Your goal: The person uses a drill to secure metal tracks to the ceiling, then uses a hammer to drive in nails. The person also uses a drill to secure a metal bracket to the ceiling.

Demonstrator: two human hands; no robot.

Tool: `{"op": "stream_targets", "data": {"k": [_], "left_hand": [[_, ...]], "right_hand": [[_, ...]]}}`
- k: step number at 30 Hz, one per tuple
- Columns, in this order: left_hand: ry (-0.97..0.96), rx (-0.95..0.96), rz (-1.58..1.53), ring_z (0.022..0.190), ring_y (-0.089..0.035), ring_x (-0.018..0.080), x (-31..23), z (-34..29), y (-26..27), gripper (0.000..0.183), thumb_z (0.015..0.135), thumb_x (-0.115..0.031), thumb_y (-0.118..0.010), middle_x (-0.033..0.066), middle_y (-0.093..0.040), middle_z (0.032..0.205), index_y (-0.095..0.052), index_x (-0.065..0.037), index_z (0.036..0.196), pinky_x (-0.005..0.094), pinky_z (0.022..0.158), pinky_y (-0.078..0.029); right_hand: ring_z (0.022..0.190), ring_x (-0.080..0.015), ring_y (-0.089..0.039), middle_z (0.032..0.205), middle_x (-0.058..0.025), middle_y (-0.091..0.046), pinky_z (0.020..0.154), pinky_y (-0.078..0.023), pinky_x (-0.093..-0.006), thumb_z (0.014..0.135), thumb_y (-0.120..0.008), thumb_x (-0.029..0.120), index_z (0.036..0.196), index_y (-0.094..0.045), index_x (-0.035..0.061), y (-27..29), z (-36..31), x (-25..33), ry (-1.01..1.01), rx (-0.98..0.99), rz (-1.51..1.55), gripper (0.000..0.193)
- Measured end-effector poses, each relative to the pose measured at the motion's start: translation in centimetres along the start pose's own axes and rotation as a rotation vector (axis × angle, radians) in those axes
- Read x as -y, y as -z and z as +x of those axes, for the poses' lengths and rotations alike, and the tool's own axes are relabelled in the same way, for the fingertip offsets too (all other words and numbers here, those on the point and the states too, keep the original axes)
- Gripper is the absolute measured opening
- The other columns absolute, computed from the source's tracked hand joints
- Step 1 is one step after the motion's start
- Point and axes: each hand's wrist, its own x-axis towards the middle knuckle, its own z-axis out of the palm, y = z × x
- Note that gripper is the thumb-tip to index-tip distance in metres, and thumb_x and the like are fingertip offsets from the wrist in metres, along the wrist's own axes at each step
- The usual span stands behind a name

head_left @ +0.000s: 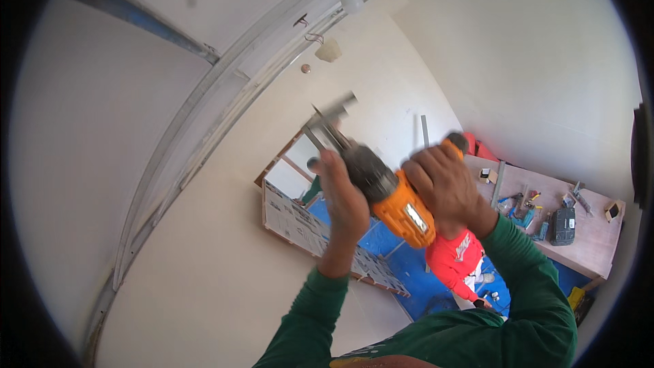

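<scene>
An orange and black cordless drill [402, 208] is raised in front of me, its black chuck end tilted up and to the left. My right hand [443, 184] wraps round its handle. Beside the chuck, my left hand [343, 194] has its thumb up against a short grey metal piece [334, 116], with its fingers mostly hidden behind. Motion blurs this piece and the drill's tip, so whether they touch I cannot tell. Green sleeves cover both my arms.
Metal ceiling channels [197, 95] and a light bulb [349, 0] are overhead. Below, a person in a red top [453, 262] is near the blue floor covering [405, 269]. A wooden table [586, 232] at right carries tools and a dark case [563, 225]. A mirror [293, 163] leans by the wall.
</scene>
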Motion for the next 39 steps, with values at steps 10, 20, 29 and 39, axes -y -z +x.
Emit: {"op": "stream_targets", "data": {"k": [10, 20, 29, 39], "left_hand": [[-0.264, -0.084, 0.12, 0.13, -0.061, 0.0319, -13.2, 12.0, -1.2, 0.091, 0.111, -0.072, -0.033, 0.0254, -0.052, 0.146, -0.04, 0.004, 0.159, 0.0389, 0.104, -0.055], [-0.28, -0.138, 0.111, 0.131, -0.063, 0.0307, -14.1, 13.1, -0.5, 0.095, 0.108, -0.075, -0.037, 0.0249, -0.051, 0.144, -0.034, 0.004, 0.162, 0.0395, 0.104, -0.059], [-0.255, -0.144, 0.093, 0.124, -0.068, 0.0292, -15.2, 12.6, -1.2, 0.095, 0.108, -0.074, -0.041, 0.0216, -0.055, 0.136, -0.037, 0.006, 0.157, 0.0376, 0.096, -0.064], [-0.222, -0.125, -0.113, 0.14, -0.058, 0.0296, -14.3, 10.7, -1.6, 0.093, 0.111, -0.071, -0.038, 0.0231, -0.051, 0.149, -0.029, 0.005, 0.163, 0.0408, 0.114, -0.053]], "right_hand": [[0.096, -0.0269, -0.067, 0.1, -0.0076, -0.062, 0.084, -0.05, -0.0408, 0.098, -0.067, 0.02, 0.112, -0.06, 0.0077, -1.1, 17.0, -5.4, 0.185, -0.306, 0.103, 0.02], [0.097, -0.0251, -0.068, 0.101, -0.0067, -0.063, 0.086, -0.05, -0.0399, 0.098, -0.069, 0.023, 0.113, -0.061, 0.0088, -2.0, 18.6, -5.3, 0.199, -0.318, 0.154, 0.021], [0.098, -0.0249, -0.068, 0.099, -0.0063, -0.063, 0.086, -0.05, -0.0394, 0.097, -0.069, 0.021, 0.114, -0.061, 0.0085, -2.3, 19.1, -5.2, 0.194, -0.315, 0.186, 0.022], [0.096, -0.0275, -0.068, 0.096, -0.0076, -0.063, 0.086, -0.05, -0.0409, 0.095, -0.071, 0.02, 0.115, -0.061, 0.0077, -2.3, 19.4, -5.2, 0.187, -0.336, 0.221, 0.026]]}}
